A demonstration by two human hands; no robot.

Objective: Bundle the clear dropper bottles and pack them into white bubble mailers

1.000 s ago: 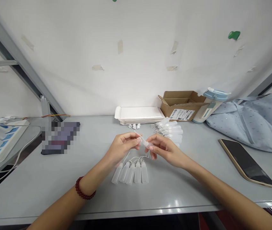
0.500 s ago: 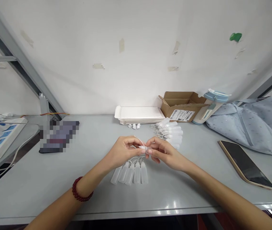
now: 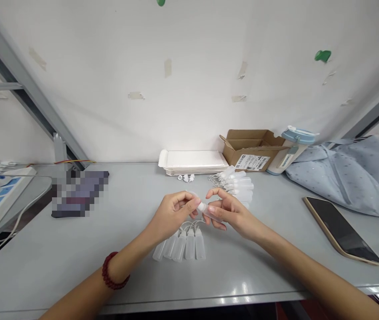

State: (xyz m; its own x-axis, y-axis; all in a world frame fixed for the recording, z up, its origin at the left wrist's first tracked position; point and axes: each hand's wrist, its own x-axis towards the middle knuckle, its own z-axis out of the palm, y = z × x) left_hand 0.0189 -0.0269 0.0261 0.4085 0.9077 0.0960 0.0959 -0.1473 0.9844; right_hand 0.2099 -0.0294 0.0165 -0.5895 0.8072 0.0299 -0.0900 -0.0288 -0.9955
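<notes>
Over the middle of the table, both hands are on one small translucent squeeze bottle (image 3: pixel 214 217). My right hand (image 3: pixel 237 215) is closed round its body, which the fingers partly hide. At the bottle's other end, my left hand (image 3: pixel 171 215) pinches the white cap (image 3: pixel 201 206) between thumb and fingers. A thin pale strap curves up beside the left fingertips. Just below the hands, several similar bottles (image 3: pixel 180 249) lie side by side with looped straps. More capped bottles (image 3: pixel 242 183) form a pile behind my right hand. Small loose white caps (image 3: pixel 185 178) lie farther back.
A stack of white flat boxes (image 3: pixel 194 160), an open cardboard box (image 3: pixel 252 153) and a blue-lidded cup (image 3: pixel 291 151) stand along the wall. At right are a pale blue bag (image 3: pixel 339 178) and a phone (image 3: pixel 342 231). A power strip (image 3: pixel 2 195) is at far left.
My left thumb has shifted up over the cap and my right index finger has lifted away from it. The bottle now shows more between the hands. The view has tilted slightly.
</notes>
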